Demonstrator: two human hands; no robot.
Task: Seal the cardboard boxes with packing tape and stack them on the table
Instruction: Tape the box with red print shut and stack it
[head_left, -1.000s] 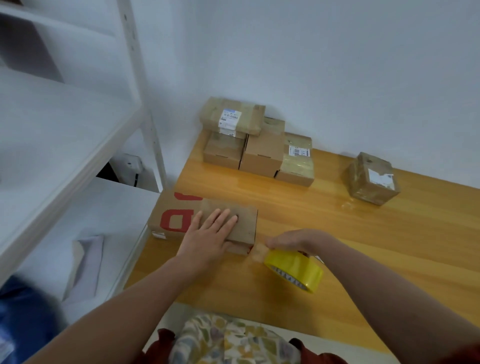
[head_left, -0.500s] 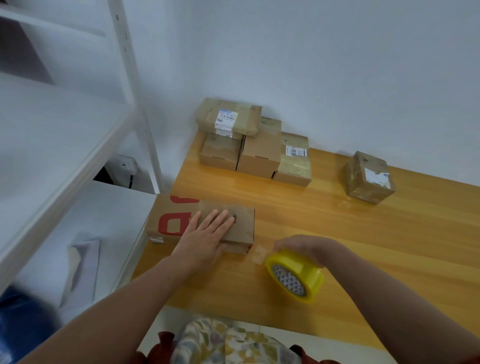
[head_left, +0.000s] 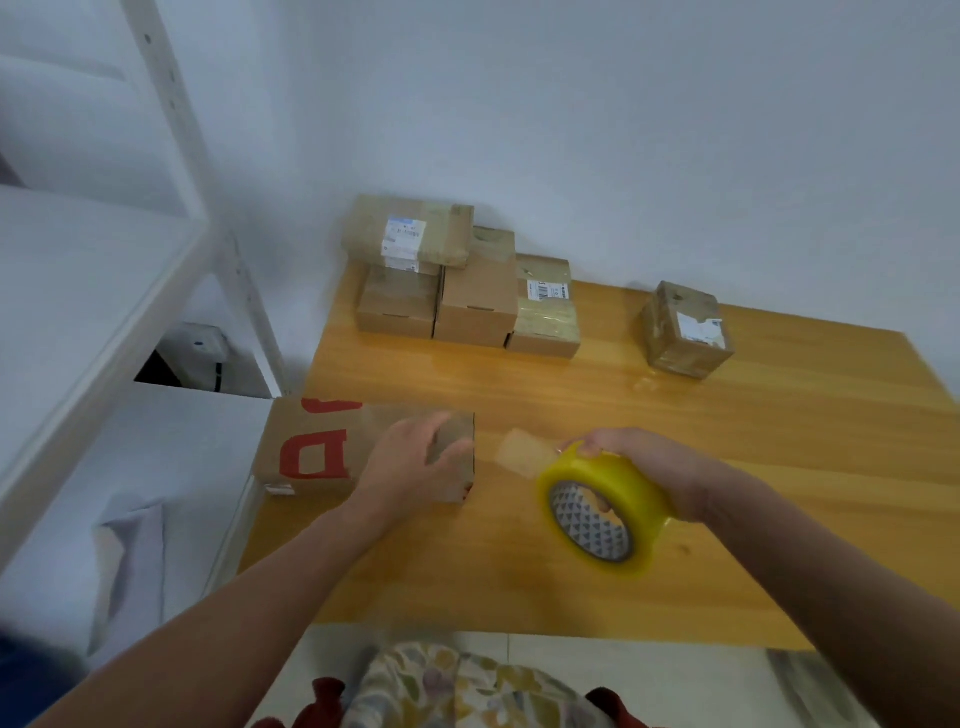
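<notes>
While left hand (head_left: 410, 462) presses flat on box (head_left: 332, 447) | right hand (head_left: 644, 467) grips tape roll (head_left: 602, 509)

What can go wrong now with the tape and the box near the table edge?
The loose tape strip hangs free from the yellow tape roll in the right hand and may fold onto itself. The brown cardboard box with red letters overhangs the wooden table; the left hand might push it off.

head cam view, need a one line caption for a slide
Left hand steadies a red-printed cardboard box while right hand pulls tape from a yellow roll.
</notes>
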